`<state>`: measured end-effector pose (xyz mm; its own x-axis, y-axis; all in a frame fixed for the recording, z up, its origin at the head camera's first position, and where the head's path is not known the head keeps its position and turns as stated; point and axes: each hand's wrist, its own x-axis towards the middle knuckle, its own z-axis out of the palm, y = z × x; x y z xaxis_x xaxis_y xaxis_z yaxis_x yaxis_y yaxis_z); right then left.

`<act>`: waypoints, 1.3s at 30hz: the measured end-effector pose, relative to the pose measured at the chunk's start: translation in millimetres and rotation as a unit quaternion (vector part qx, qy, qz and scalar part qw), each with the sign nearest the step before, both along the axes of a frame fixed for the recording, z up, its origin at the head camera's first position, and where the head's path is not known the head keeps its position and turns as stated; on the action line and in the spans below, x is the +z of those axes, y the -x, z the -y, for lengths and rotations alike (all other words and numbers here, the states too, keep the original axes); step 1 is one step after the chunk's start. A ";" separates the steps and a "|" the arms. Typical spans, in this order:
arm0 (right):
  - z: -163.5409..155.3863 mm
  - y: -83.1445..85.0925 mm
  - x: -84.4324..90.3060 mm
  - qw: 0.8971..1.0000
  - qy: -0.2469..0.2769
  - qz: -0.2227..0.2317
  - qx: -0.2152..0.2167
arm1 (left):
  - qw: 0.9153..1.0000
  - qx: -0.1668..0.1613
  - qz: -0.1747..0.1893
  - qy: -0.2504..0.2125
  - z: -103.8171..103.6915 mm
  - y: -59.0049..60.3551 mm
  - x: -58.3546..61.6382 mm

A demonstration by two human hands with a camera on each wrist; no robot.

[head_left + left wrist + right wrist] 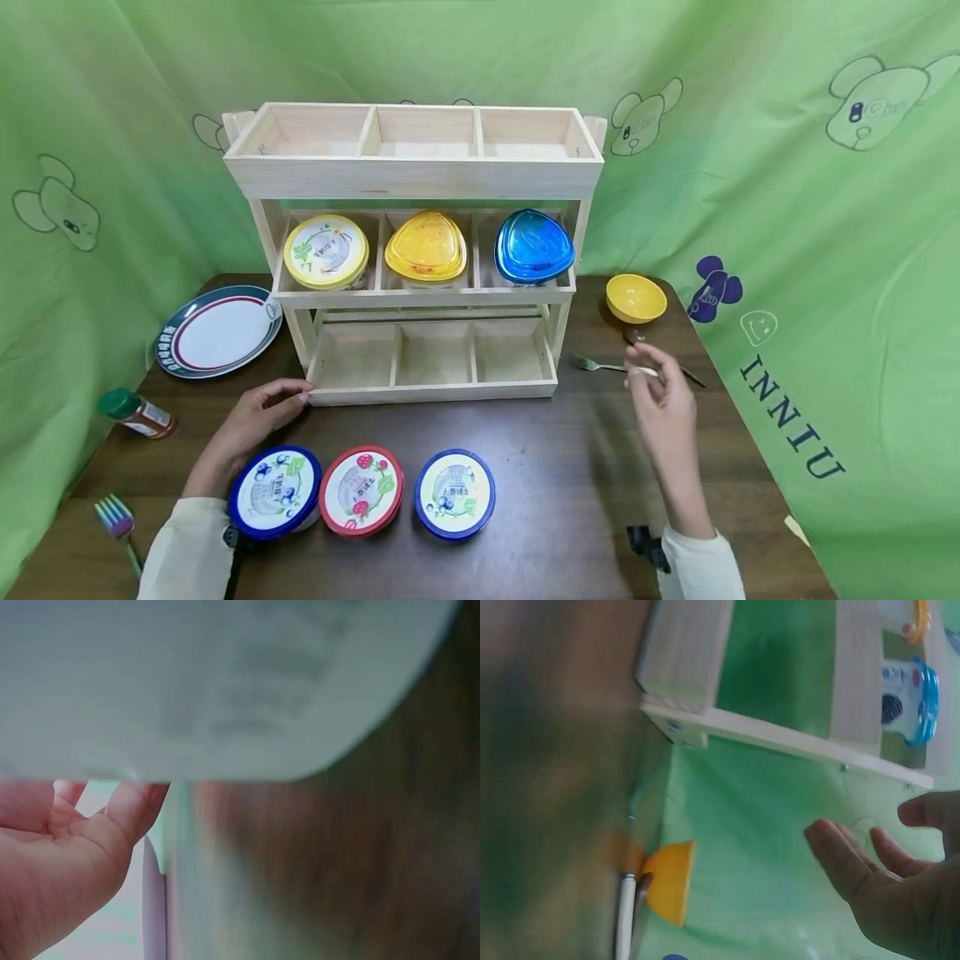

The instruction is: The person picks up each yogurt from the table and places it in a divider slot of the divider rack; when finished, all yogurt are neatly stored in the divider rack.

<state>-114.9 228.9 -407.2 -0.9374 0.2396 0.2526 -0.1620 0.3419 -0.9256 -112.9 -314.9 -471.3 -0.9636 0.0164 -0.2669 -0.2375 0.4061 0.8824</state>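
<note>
On the dark brown table (pixel 555 467) stood a three-tier wooden rack (pixel 420 250), its middle shelf holding a yellow-rimmed tub (pixel 326 252), a yellow triangular lid (pixel 426 246) and a blue triangular lid (pixel 533 245). Left of the rack lay a striped plate (pixel 217 331). Along the near edge sat three round tubs in a row: blue-rimmed (pixel 274 492), red-rimmed (pixel 362 490) and blue-rimmed (pixel 454 493). The left hand (pixel 258 414) rested on the table, fingers relaxed and extended, fingertips touching the rack's bottom tray, holding nothing. The right hand (pixel 660 400) hovered with fingers loosely spread, empty, just above a silver fork (pixel 596 364). Near it sat a small yellow bowl (pixel 635 297). At the far left lay a spice bottle (pixel 137 413) and a rainbow-tinted fork (pixel 116 518).
</note>
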 end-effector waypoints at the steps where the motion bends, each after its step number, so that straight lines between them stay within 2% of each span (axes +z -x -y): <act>1: 1.8 -5.2 -4.1 1.000 -0.011 0.017 0.008 | 1.000 0.000 -0.001 0.002 0.1 0.3 0.3; 4: 10.4 -20.6 -15.2 0.996 -0.041 0.061 0.041 | 1.000 -0.003 -0.006 0.009 0.4 1.9 1.9; 7: 20.9 -32.9 -26.1 0.993 -0.040 0.080 0.084 | 1.000 -0.002 -0.009 0.019 0.5 3.7 3.5; 12: 36.5 -48.9 -48.5 0.986 -0.018 0.076 0.150 | 1.000 -0.006 -0.009 0.028 -0.4 6.3 2.6; 17: 54.6 -61.5 -60.1 0.975 0.025 0.090 0.201 | 1.000 -0.006 -0.008 0.027 -0.5 6.7 -0.4; 19: 62.8 -64.7 -61.7 0.967 0.049 0.106 0.226 | 1.000 -0.003 -0.008 0.024 -0.2 6.5 -1.2; 22: 74.3 -68.3 -63.6 0.949 0.089 0.125 0.275 | 1.000 0.000 -0.010 0.020 -0.4 6.6 -1.3; 26: 87.7 -72.8 -66.9 0.929 0.113 0.127 0.328 | 1.000 -0.001 -0.014 0.022 -1.5 6.6 -0.7; 31: 100.9 -77.6 -72.0 0.919 0.106 0.123 0.358 | 0.999 -0.005 -0.015 0.032 -2.2 4.9 -0.5; 39: 106.1 -82.1 -71.7 0.915 0.096 0.150 0.363 | 0.999 -0.006 -0.018 0.037 -2.5 0.8 -2.3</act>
<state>-32.8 122.8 -479.0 -0.8872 -0.4608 -0.0227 -0.0112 0.0707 -0.9974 -113.7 -312.4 -473.6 -0.9724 0.0089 -0.2330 -0.2011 0.4734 0.8576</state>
